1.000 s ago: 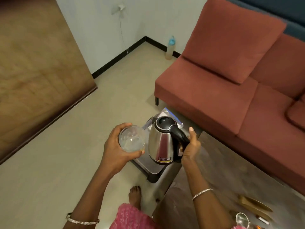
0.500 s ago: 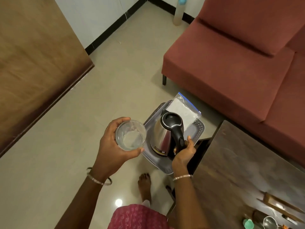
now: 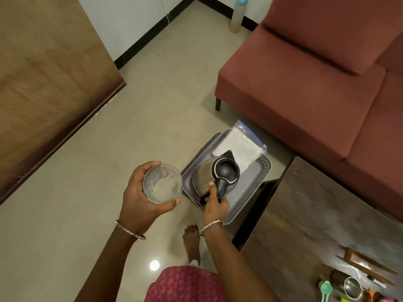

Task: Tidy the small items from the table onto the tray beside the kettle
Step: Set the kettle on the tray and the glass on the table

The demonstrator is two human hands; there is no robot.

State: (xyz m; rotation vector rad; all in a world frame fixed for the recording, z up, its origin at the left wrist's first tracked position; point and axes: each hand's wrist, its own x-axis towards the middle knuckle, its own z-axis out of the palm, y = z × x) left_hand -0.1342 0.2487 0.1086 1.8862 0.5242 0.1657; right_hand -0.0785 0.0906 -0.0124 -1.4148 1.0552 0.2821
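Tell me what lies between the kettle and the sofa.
A clear plastic bag with white contents, lying on the far end of the tray; the head view shows it.

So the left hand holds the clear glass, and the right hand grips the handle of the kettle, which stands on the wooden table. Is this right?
Not quite. The kettle is in the grey tray beside the wooden table, not on it, as the head view shows. The left hand does hold the clear glass, and the right hand grips the handle.
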